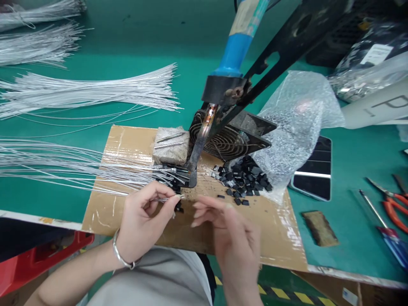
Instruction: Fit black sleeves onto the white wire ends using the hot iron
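Observation:
My left hand (148,216), with a bangle at the wrist, is closed in a pinch on a thin grey wire (162,199), its end poking out past the fingertips. Just right of it my right hand (231,231) hovers over the cardboard (270,238), fingers stretched out and slightly blurred; nothing shows in them. Beyond the left hand, a spread of grey wires (127,170) reaches in from the left, their ends at black pieces under the bent metal tip (200,142) of a blue-handled tool (236,51) that looks like a soldering iron.
A small fan (228,140) and a wrapped block (171,151) with metal rods stand behind. Small black pieces (247,176) lie heaped by a clear plastic bag (290,127). To the right are a phone (314,170), pliers (392,204) and a screwdriver (390,242). Wire bundles (95,91) lie left.

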`<state>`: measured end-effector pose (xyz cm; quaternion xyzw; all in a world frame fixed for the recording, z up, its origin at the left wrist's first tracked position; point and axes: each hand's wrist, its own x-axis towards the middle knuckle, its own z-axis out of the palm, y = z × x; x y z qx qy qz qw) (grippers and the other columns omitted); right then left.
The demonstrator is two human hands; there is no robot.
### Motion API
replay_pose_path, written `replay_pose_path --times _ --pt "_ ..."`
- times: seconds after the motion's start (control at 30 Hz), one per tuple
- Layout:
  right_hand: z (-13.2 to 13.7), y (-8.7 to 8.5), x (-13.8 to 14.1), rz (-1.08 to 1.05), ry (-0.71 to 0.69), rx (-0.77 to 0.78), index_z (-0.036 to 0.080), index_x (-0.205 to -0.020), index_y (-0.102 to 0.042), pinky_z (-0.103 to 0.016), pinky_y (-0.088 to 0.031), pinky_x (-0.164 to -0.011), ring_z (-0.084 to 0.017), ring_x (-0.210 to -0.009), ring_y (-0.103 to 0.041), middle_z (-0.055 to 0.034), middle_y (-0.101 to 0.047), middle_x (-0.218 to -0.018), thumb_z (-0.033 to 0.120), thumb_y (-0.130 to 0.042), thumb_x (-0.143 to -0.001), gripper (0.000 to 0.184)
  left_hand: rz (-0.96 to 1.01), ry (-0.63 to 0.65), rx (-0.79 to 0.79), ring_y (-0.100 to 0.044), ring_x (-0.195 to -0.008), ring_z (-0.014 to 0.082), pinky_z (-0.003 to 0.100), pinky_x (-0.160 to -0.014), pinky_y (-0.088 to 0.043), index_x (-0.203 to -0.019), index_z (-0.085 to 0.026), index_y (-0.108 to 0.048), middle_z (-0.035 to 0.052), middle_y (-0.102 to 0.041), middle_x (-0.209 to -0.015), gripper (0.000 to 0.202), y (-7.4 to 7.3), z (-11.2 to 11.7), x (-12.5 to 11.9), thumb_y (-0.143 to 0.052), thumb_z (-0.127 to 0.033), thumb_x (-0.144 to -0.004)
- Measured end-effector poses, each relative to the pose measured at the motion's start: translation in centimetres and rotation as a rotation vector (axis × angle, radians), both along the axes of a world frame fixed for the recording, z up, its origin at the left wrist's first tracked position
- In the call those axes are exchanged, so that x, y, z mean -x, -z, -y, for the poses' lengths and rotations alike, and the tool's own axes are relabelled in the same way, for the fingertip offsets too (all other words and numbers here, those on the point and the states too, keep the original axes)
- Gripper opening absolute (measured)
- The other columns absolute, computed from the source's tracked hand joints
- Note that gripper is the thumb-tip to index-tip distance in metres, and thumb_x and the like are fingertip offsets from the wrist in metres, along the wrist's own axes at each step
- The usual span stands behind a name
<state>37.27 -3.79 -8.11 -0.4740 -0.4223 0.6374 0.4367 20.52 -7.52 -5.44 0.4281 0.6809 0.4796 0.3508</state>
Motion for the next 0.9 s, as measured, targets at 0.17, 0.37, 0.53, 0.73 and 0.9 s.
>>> replay_pose_path --times 0.17,0.37,0.53,0.73,0.9 --pt "-2.8 1.5 -4.5 0.766 0.04 -0.58 0.021 -0.096 -0.083 -0.03 -0.053 -0.06 -0.016 -0.065 -0.063 -0.0031 -0.074 -0.08 0.031 -0.08 -0.09 0.012 0.057 -0.005 0.005 -0.056 -0.051 0.0101 0.019 -0.043 -0.04 -0.081 -0.018 -0.076 0.0031 -0.074 -0.067 0.007 -0.4 -0.4 0.6 -0.072 -0.02 -0.086" --pt "-3.7 3.0 -4.9 0.911 -0.053 -0.64 0.02 -0.087 -0.076 -0.03 -0.045 -0.053 -0.016 -0.058 -0.055 -0.0007 -0.064 -0.068 0.039 -0.072 -0.095 0.022 0.078 0.001 0.023 -0.058 -0.053 0.011 0.019 -0.045 -0.044 -0.08 -0.018 -0.077 0.0037 -0.074 -0.068 0.007 -0.5 -0.3 1.0 -0.073 -0.02 -0.086" --pt "-3.1 3.3 -4.8 0.924 0.027 -0.53 0.02 -0.082 -0.075 -0.029 -0.045 -0.05 -0.014 -0.053 -0.053 -0.0004 -0.064 -0.064 0.047 -0.073 -0.093 0.03 0.056 0.021 0.011 -0.059 -0.055 0.011 0.02 -0.048 -0.046 -0.079 -0.019 -0.077 0.0031 -0.074 -0.069 0.008 -0.8 -0.4 1.2 -0.073 -0.019 -0.086" --pt "-2.1 3.1 -4.7 0.822 0.207 -0.409 0.02 -0.091 -0.078 -0.031 -0.056 -0.065 -0.016 -0.061 -0.067 -0.0031 -0.074 -0.076 0.041 -0.079 -0.088 0.021 0.024 0.017 0.036 -0.059 -0.053 0.0115 0.021 -0.045 -0.043 -0.079 -0.018 -0.077 0.0039 -0.074 -0.069 0.008 -0.6 -0.4 1.3 -0.072 -0.021 -0.086" --pt "-1.4 0.8 -2.8 0.548 0.27 -0.31 0.021 -0.092 -0.08 -0.025 -0.06 -0.062 -0.014 -0.061 -0.069 -0.002 -0.077 -0.079 0.032 -0.084 -0.084 0.014 -0.03 0.03 0.054 -0.062 -0.057 0.0128 0.021 -0.047 -0.044 -0.078 -0.02 -0.076 0.0029 -0.074 -0.069 0.009 -0.7 -0.4 1.5 -0.072 -0.022 -0.086"
